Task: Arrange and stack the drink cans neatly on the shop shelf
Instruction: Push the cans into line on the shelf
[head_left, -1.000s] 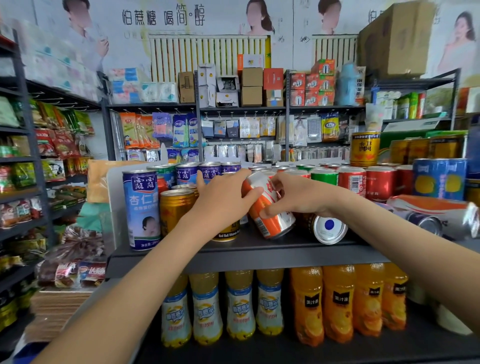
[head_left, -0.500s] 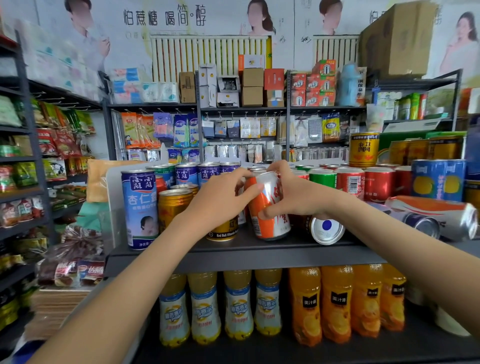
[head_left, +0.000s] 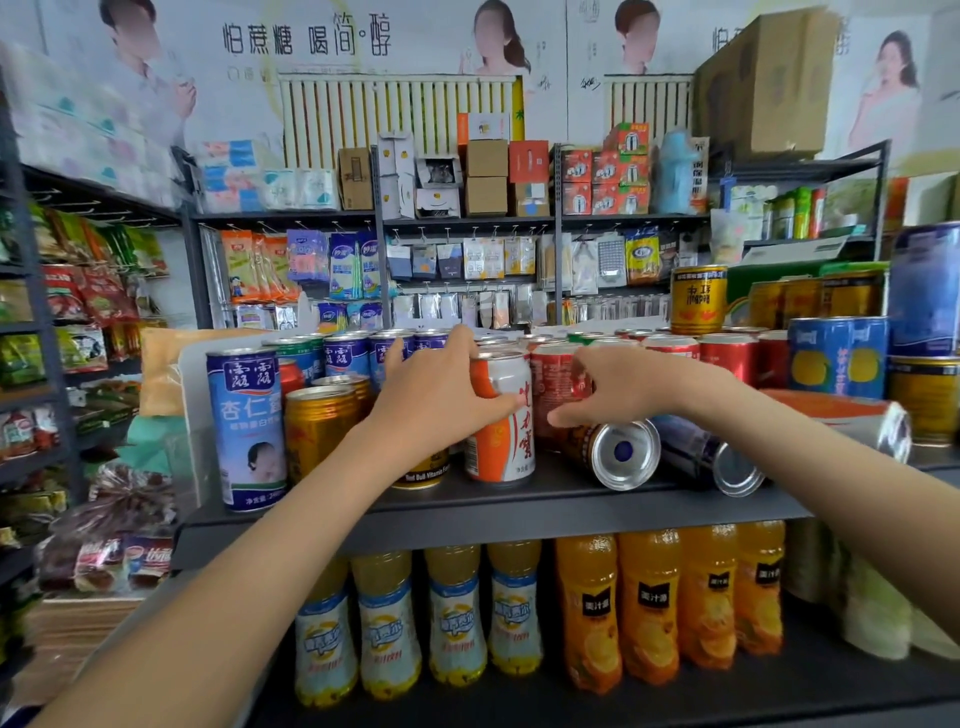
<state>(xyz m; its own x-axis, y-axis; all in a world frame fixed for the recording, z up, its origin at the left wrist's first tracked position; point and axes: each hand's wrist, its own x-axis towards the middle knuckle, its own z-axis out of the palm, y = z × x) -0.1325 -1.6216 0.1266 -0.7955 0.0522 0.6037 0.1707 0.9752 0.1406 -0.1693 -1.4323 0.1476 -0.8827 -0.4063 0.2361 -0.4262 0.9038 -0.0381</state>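
Left grip (head_left: 441, 400) tight around upright orange can (head_left: 501, 449), right grip (head_left: 623, 389) loose, empty, above 3 toppled cans (head_left: 623, 456).

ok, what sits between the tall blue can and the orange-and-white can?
Head view: an upright gold can, then a Red Bull can mostly hidden behind the left hand gripping the orange-and-white can.
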